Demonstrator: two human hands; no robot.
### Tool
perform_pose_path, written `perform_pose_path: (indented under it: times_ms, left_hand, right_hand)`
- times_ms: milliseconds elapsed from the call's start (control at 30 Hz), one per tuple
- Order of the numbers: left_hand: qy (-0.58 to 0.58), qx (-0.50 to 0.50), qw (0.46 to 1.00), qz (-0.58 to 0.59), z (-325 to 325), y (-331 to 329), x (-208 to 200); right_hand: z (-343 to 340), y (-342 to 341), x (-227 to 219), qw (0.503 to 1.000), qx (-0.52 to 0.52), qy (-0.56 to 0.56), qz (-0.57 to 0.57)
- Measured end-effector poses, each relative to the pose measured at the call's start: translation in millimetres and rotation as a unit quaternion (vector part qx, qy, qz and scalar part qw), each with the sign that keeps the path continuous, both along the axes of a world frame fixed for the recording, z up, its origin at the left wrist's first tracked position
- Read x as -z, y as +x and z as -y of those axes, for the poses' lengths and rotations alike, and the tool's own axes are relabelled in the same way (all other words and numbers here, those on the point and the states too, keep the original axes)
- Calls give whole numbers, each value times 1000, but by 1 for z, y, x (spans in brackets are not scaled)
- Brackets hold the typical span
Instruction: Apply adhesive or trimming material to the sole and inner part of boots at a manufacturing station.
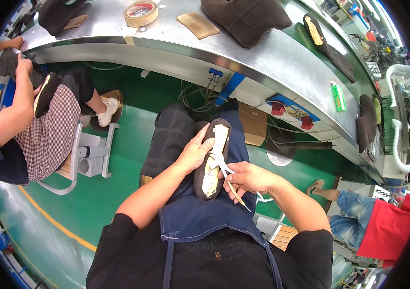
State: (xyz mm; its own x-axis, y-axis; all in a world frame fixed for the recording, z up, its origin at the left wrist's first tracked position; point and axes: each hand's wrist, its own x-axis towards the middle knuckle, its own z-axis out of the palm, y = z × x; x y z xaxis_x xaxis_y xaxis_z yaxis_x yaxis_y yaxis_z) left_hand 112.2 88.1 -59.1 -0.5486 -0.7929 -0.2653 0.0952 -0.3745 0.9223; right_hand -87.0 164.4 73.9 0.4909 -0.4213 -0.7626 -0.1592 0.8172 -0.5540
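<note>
On my lap lies a dark shoe upper (pixel 206 166), its underside turned up, with a long cream-yellow inner bottom showing. My left hand (pixel 197 151) is closed around its left side, thumb resting on the cream surface. A white cord (pixel 221 161) crosses the underside and runs to my right hand (pixel 249 178), which is closed at the shoe's right side. Between the right fingers is a slim pale-handled tool with a thin pointed metal tip (pixel 247 208), like an awl. A loose white end (pixel 264 198) hangs just beyond that hand.
A metal bench (pixel 176 53) curves across in front, carrying a tape roll (pixel 141 13), a tan pad (pixel 198 25), dark uppers (pixel 248 19) and a green-white packet (pixel 338 96). Co-workers sit at left (pixel 32 120) and stand at right (pixel 388 224). Cables and sockets (pixel 291 110) are under the bench.
</note>
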Motion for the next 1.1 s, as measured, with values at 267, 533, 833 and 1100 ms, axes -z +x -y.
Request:
perform_pose_path:
  times_ms: [267, 533, 833, 1100]
  left_hand:
    - [-169, 26, 968, 185, 2, 6, -7]
    - [-187, 38, 956, 224, 1, 3, -1]
    - [-268, -23, 931, 244, -5, 2, -27]
    - [-348, 14, 871, 347, -9, 4, -36]
  right_hand:
    - [33, -43, -18, 979, -115, -128, -107]
    - [61, -21, -2, 992, 17, -81, -96]
    - [20, 33, 17, 416, -324, -531, -664]
    - [56, 2, -34, 715, -348, -383, -470]
